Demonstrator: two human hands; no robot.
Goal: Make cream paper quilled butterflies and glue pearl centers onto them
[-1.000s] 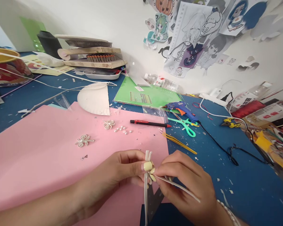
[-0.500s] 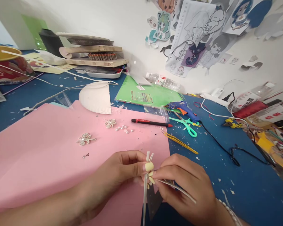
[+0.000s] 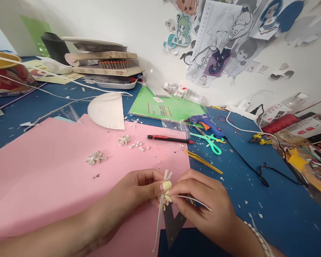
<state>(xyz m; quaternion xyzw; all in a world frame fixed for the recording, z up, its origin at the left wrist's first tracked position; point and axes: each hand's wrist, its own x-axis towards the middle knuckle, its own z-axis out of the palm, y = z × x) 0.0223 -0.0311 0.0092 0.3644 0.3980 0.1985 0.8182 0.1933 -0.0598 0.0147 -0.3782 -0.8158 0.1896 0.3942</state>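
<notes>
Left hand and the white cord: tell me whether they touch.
Touching. The head view shows the left hand pinching the white cord under its thumb.

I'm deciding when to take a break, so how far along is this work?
Two coiled ornaments lie on the pink paper, looking finished. The left hand and right hand pinch another cord piece, already looped at its top. Its long loose ends look unworked, and the white beads lying loose seem unused.
</notes>
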